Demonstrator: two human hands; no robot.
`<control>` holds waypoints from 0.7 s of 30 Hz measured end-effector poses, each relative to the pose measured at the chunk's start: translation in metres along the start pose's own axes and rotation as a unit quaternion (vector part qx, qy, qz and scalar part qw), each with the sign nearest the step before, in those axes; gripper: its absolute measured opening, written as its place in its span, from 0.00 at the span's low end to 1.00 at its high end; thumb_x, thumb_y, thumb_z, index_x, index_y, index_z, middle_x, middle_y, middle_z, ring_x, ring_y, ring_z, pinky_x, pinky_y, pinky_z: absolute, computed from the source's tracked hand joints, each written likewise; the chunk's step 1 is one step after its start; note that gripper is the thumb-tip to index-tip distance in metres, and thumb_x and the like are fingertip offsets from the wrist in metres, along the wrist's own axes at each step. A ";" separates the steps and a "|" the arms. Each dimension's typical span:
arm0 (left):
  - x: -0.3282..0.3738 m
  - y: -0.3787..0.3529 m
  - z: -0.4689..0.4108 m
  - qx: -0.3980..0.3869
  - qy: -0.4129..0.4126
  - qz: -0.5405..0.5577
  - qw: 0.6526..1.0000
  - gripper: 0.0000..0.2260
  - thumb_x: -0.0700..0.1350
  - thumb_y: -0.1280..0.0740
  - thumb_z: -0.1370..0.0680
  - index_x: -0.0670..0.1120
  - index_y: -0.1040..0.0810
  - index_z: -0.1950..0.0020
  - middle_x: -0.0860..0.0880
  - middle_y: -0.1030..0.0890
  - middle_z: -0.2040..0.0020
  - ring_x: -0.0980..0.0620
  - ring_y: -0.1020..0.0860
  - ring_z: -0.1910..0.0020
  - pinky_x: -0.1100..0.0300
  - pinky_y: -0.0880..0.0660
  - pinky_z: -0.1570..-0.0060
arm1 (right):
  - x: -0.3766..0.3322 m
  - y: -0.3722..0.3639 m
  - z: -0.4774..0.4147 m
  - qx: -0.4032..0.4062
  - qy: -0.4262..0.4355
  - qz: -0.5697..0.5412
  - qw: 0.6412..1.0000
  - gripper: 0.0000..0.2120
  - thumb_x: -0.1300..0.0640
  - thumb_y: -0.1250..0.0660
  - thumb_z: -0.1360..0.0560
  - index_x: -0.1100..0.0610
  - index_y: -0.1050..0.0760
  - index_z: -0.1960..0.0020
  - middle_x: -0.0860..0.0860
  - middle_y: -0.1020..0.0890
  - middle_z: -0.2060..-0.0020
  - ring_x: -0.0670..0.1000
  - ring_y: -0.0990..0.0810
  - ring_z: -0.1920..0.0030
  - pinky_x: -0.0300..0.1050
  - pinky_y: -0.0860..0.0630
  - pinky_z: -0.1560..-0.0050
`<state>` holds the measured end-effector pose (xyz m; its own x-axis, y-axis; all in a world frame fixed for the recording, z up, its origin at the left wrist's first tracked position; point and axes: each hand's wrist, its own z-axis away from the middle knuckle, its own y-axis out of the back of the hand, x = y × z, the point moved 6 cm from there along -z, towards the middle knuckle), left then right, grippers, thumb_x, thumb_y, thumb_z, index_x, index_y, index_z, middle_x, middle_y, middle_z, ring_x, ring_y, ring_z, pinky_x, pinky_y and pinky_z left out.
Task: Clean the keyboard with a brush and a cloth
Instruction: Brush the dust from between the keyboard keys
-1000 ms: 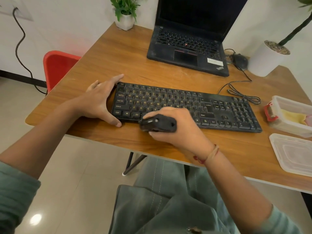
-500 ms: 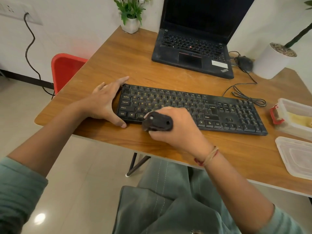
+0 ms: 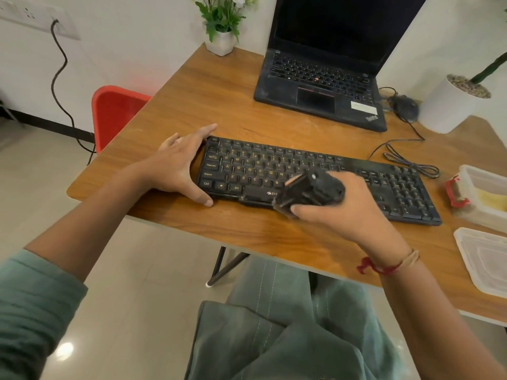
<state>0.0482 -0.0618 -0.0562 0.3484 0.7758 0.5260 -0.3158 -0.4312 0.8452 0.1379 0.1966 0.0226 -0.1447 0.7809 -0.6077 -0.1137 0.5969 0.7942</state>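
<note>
One black keyboard (image 3: 315, 174) lies flat on the wooden table (image 3: 208, 100), close to the near edge. Two hands are at it.

The left hand (image 3: 178, 165) is spread wide at the left end of the keyboard. Its fingers are straight. The thumb touches the near edge and the first finger touches the far corner.

The right hand (image 3: 343, 209) has its fingers curled tight around one black brush (image 3: 310, 192). The brush is over the near edge of the keyboard, by the long space key. It looks blurry, so I cannot tell if it touches the keys.

Behind the keyboard stands one open laptop (image 3: 323, 86) with a dark screen. One black mouse (image 3: 404, 105) sits just beside it on the right.

There are two white plant pots: a small one (image 3: 220, 43) at the far left corner and a big one (image 3: 450, 105) at the far right.

On the right are one clear plastic box (image 3: 482, 182) with something yellow (image 3: 491, 200) inside, and one clear lid (image 3: 485, 259) lying nearer.

One red chair (image 3: 115, 113) stands at the left of the table.
</note>
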 end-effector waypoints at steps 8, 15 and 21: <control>0.001 0.000 0.000 0.001 -0.003 0.000 1.000 0.64 0.73 0.28 0.50 0.59 0.60 0.23 0.50 0.43 0.22 0.49 0.45 0.23 0.46 0.61 0.24 | -0.008 -0.009 0.009 0.026 0.059 0.023 0.998 0.11 0.53 0.27 0.37 0.52 0.17 0.55 0.48 0.19 0.65 0.46 0.21 0.64 0.46 0.26 0.61; 0.002 0.001 0.001 0.008 -0.003 -0.001 1.000 0.64 0.73 0.29 0.50 0.60 0.60 0.23 0.49 0.43 0.22 0.48 0.45 0.23 0.45 0.60 0.24 | -0.049 -0.053 -0.010 -0.008 0.080 0.011 0.997 0.15 0.54 0.26 0.33 0.47 0.32 0.70 0.43 0.26 0.73 0.42 0.27 0.71 0.36 0.32 0.69; 0.003 0.000 0.002 0.002 -0.005 -0.014 1.000 0.66 0.74 0.29 0.50 0.59 0.63 0.23 0.50 0.44 0.22 0.49 0.46 0.23 0.47 0.61 0.24 | -0.030 -0.024 -0.021 -0.030 -0.017 -0.232 0.972 0.11 0.62 0.24 0.34 0.61 0.20 0.53 0.57 0.16 0.57 0.57 0.17 0.55 0.54 0.19 0.52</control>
<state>0.0508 -0.0597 -0.0545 0.3658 0.7828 0.5033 -0.3031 -0.4111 0.8597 0.1240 0.1547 0.0217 -0.0315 0.4366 -0.8991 -0.2160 0.8753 0.4327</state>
